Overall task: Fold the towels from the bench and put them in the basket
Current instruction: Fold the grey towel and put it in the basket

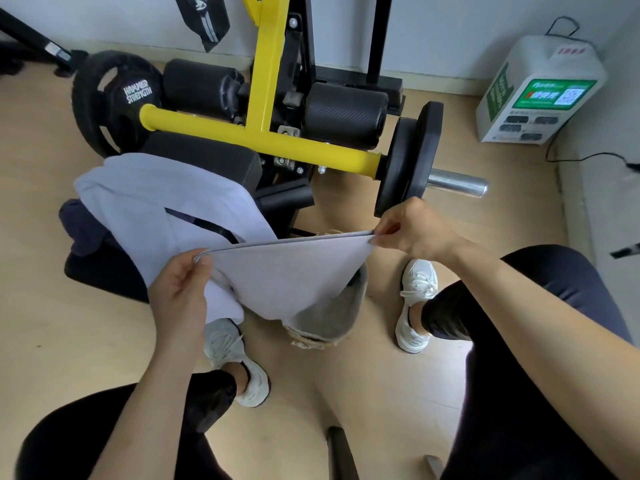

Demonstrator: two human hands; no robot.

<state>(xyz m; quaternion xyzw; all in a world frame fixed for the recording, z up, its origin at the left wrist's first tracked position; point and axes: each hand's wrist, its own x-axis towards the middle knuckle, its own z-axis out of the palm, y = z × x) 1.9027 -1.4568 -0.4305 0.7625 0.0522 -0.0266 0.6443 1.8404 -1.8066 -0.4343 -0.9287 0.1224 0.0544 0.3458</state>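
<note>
Head view: left hand (180,289) and right hand (412,230) each pinch a corner of the pale grey cloth towel (284,275), its top edge stretched left to right above the grey woven basket (332,320).

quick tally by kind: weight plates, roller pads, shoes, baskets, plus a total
black weight plates: 3
black roller pads: 2
white shoes: 2
basket: 1
total: 8
</note>
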